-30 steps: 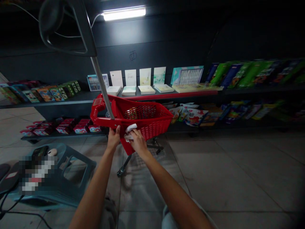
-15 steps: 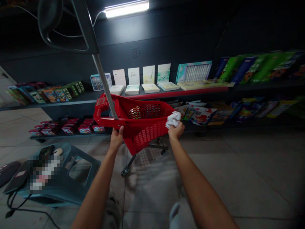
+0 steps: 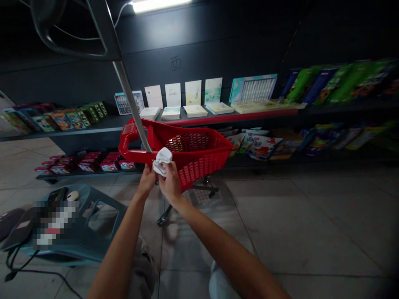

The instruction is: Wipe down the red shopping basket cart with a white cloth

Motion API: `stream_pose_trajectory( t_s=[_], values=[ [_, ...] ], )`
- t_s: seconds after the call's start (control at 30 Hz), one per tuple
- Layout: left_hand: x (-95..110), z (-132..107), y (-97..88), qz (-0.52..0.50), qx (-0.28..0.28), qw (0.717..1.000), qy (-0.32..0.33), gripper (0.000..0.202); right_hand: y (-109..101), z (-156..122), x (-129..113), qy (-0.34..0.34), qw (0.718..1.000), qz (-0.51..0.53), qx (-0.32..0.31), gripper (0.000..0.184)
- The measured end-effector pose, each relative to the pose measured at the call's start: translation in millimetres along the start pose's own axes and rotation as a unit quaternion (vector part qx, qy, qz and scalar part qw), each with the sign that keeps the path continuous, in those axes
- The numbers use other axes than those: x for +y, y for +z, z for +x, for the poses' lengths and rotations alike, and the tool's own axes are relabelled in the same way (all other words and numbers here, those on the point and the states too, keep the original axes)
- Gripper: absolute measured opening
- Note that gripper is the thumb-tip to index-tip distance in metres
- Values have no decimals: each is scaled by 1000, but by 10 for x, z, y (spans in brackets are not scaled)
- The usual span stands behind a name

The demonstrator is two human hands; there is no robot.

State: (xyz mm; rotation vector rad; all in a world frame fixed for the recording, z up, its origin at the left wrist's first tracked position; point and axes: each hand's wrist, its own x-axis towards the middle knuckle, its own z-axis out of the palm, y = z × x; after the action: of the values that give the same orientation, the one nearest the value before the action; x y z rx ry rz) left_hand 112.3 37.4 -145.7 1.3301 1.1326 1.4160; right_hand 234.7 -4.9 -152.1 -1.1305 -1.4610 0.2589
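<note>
A red plastic shopping cart (image 3: 199, 165) with perforated sides stands before me on its dark wheeled base. Low at its left end, my left hand (image 3: 147, 181) grips the edge under the red handle part; some fingers are hidden behind the plastic. My right hand (image 3: 170, 182) is closed on a crumpled white cloth (image 3: 162, 160), which lies against the cart's side close to my left hand. From the cart's left end rises a metal pole (image 3: 132, 104) with a large dark loop handle (image 3: 104, 45) at the top.
Behind the cart, a dark shelf (image 3: 205, 120) carries notebooks, boxes and bagged snacks, with more packs below. On the left stands a blue-grey plastic stool (image 3: 84, 232) bearing a phone and other items; black cables (image 3: 46, 272) trail onto the tiled floor.
My right hand has moved the white cloth leftward along the cart's side, from its right end to near my left hand. The left hand stays at the cart, and the view has shifted slightly.
</note>
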Motion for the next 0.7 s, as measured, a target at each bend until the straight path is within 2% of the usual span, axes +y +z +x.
stream_pose_trajectory(
  t_s=[0.07,0.17,0.27,0.33,0.43,0.5,0.6,0.7],
  values=[
    [58,-31,-44,-47,-43,996,-55,46,13,-85,-8,-40,996,-61,-46,46],
    [143,-74,-53,-86,-77,990,-85,51,28,-286,262,-87,971,-162,-150,39],
    [153,-88,13,-59,-33,997,-47,49,133,-553,601,-121,940,-210,-240,32],
    [111,-82,69,-37,-4,999,-10,48,218,-730,773,-119,931,-214,-271,28],
    [28,-62,129,-35,12,999,24,49,266,-900,940,-85,937,-190,-282,29],
    [-7,-54,145,-42,17,998,32,51,212,-904,1015,-64,944,-168,-277,34],
    [-10,-56,130,-36,16,999,30,50,1,-741,1106,-58,949,-152,-271,38],
    [20,-64,82,-10,7,1000,27,47,-349,-474,1208,-53,958,-172,-225,37]
  ],
)
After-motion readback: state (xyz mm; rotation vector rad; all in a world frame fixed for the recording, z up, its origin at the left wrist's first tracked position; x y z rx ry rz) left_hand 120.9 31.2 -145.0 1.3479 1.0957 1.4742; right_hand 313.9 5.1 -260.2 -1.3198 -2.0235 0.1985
